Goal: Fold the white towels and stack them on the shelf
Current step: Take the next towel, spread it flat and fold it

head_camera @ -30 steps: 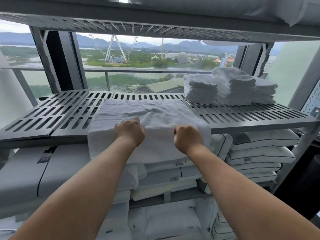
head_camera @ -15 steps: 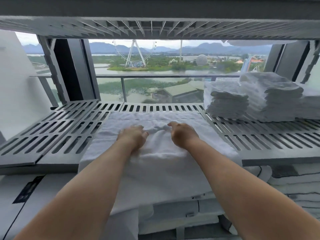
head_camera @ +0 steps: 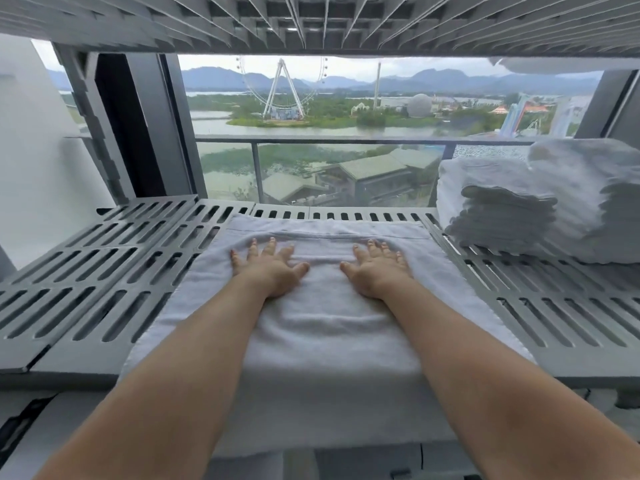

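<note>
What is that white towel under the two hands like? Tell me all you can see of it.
The white towel looks like soft terry cloth, with a flat hem band near its far edge. It lies spread, seemingly doubled over, on the grey slotted shelf, its near end hanging over the front. The left hand and right hand press flat on it, fingers spread. It lies apart from the folded stacks at its right.
</note>
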A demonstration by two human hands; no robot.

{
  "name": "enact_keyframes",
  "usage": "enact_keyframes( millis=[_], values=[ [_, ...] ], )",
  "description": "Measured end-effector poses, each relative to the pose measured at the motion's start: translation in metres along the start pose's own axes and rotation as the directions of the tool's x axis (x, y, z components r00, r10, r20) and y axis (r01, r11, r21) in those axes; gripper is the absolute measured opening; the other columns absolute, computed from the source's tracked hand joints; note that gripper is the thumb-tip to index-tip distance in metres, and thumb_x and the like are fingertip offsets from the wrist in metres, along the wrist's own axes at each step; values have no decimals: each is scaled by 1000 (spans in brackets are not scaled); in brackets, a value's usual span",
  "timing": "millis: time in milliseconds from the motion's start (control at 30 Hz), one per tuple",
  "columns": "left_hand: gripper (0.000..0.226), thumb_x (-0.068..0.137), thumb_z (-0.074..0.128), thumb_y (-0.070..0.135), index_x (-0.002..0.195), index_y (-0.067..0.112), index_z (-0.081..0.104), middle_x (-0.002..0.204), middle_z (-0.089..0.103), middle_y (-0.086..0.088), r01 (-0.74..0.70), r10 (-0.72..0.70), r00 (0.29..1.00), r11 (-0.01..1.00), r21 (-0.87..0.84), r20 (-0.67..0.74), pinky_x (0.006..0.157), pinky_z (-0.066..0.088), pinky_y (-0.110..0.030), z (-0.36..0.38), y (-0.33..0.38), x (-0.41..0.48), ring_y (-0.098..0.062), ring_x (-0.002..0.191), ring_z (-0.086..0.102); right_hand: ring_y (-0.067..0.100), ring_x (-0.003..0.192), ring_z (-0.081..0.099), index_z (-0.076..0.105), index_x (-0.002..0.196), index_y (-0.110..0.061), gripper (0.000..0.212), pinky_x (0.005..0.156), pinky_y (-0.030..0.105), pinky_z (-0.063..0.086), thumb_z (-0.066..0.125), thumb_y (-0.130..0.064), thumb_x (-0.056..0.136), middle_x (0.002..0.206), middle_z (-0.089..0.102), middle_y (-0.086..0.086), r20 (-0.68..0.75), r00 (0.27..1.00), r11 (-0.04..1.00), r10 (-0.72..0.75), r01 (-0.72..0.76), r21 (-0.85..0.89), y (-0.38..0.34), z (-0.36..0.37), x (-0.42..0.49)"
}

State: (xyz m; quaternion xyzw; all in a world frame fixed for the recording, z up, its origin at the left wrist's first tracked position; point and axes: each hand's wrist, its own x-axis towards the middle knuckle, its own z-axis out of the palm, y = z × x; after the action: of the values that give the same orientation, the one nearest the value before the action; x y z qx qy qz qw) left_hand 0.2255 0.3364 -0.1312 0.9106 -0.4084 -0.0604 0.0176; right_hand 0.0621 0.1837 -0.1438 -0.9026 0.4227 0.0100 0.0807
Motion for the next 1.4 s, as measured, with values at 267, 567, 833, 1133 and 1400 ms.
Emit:
enact_keyframes(
  millis=[267,567,833,1133,1400],
  values=[
    [118,54,19,106,156,48,5,168,-12,2,1,-2,996,1000,8,85,110,-16,-71,-13,-4,46,-39,151,-18,17,152,-12,0,159,-25,84,123,45,-6,19,-71,91,166,-12,-3,-41,998,999,41,-41,5,-5,-1,43],
    [117,55,9,105,156,47,-2,167,-16,-8,35,-38,997,998,46,65,105,-20,-72,-12,0,67,-43,149,-21,21,153,-11,2,156,-43,75,120,50,-10,21,-74,90,167,-9,-1,-45,996,997,72,-72,5,-12,-3,56],
    [96,78,9,88,159,38,2,168,-9,-9,33,-34,999,999,27,7,110,-19,-69,-4,-6,71,-41,151,-17,21,154,-2,9,159,-19,90,123,46,-2,23,-75,91,167,-1,4,-95,989,994,112,-112,14,-8,-4,46],
    [51,100,29,56,131,27,58,144,52,-5,-283,261,955,943,-173,-140,118,11,-64,-9,-11,52,-27,136,42,33,89,63,74,89,-15,33,71,32,45,47,-33,92,96,71,11,-531,848,996,-13,-35,-80,-23,-9,18],
    [55,102,29,53,143,21,45,148,48,-11,-253,238,963,960,-121,-128,117,25,-52,-7,-6,10,-30,138,40,27,112,58,69,102,-23,31,98,39,46,45,-42,97,121,67,6,-217,974,997,-60,69,35,-36,-11,-23]
  ],
)
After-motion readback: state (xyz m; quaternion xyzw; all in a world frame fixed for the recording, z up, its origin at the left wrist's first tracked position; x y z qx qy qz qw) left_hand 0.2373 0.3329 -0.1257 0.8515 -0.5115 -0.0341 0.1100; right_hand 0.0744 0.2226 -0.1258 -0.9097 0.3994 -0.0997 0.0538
